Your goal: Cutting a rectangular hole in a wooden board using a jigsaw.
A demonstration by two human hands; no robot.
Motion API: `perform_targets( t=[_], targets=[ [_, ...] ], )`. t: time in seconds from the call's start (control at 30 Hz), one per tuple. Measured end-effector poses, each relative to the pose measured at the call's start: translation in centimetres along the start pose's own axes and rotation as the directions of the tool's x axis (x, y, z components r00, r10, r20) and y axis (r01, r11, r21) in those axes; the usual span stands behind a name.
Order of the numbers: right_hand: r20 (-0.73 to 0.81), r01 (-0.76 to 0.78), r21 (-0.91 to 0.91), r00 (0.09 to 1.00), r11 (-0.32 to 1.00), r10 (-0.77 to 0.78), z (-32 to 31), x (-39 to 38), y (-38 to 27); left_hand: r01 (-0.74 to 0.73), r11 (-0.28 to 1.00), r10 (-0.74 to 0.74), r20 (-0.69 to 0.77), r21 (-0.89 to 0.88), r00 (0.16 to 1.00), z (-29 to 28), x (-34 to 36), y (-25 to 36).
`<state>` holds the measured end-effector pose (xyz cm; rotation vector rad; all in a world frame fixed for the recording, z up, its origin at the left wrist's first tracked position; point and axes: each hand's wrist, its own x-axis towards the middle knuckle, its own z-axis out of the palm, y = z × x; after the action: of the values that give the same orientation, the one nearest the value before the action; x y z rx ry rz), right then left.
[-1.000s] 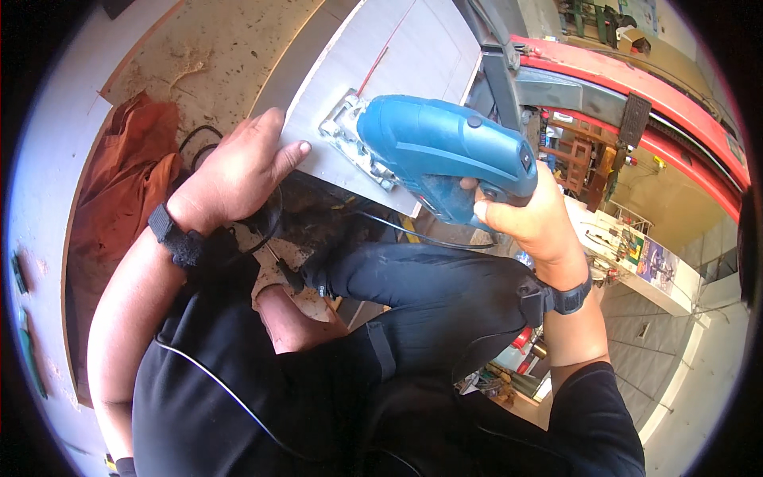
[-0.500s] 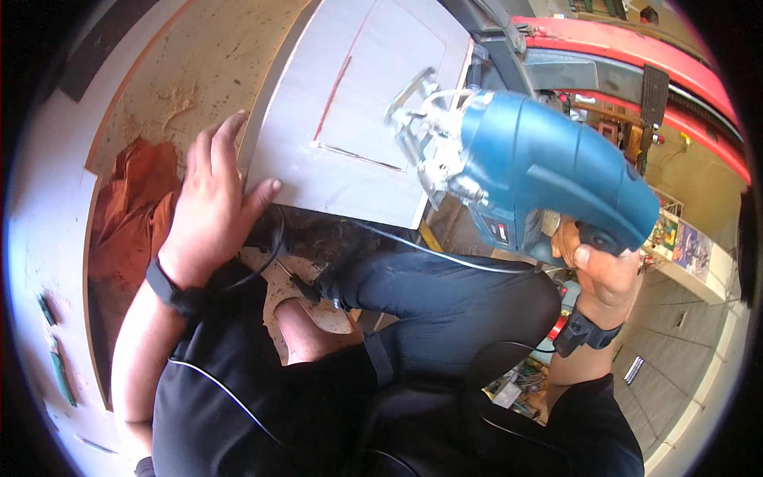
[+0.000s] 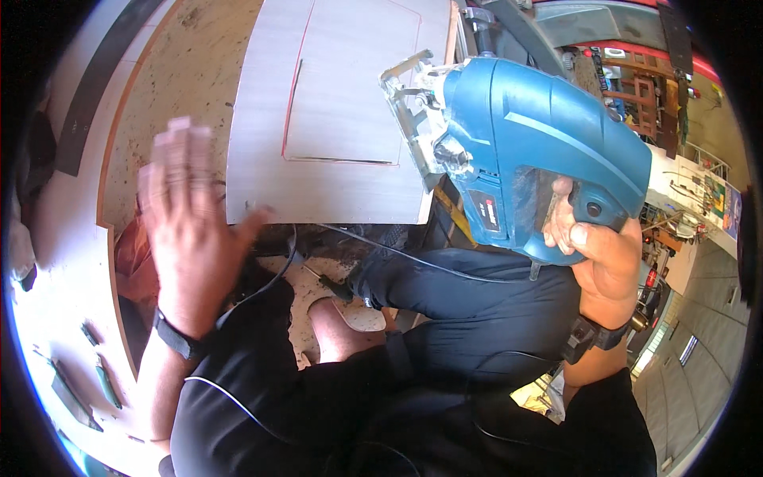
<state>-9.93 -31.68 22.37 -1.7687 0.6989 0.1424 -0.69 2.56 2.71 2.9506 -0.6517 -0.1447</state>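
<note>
1. The right hand (image 3: pixel 602 256) is curled around the handle of the blue jigsaw (image 3: pixel 556 111), thumb near the button, probably so that one hand bears the weight and reaches the switch.
2. The jigsaw is tilted at the right side of the pale board (image 3: pixel 334 195), its base plate (image 3: pixel 409 131) not lying flat, which leaves most of the red outline (image 3: pixel 286 141) and the dark slots (image 3: pixel 342 160) visible.
3. The left hand (image 3: pixel 189 221), blurred, is spread and holds nothing visible; its thumb overlaps the board's left edge, contact unclear, perhaps for steadying.
4. Past that edge, the speckled floor (image 3: pixel 187 75) gives room; the trouser leg (image 3: pixel 469 294) crowds the near edge.
</note>
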Motion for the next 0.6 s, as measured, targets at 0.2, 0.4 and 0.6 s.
perform_targets(
  t=[0.2, 0.4, 0.6],
  targets=[
    [0.068, -0.062, 0.014, 0.996, 0.998, 0.061, 0.4, -0.2, 0.3, -0.216, 0.970, 0.217, -0.004, -0.110, 0.976, 1.6, 0.9, -0.2],
    [0.144, -0.070, -0.019, 0.987, 0.997, 0.072, 2.2, -0.4, 0.1, -0.109, 0.947, 0.068, -0.143, -0.301, 0.987, 2.3, 0.7, -0.7],
    [0.290, -0.067, -0.249, 0.946, 0.966, 0.141, 4.1, 0.7, -1.2, 0.417, 0.151, 0.029, 0.426, -0.896, 0.904, 6.8, -0.9, -3.3]
  ],
)
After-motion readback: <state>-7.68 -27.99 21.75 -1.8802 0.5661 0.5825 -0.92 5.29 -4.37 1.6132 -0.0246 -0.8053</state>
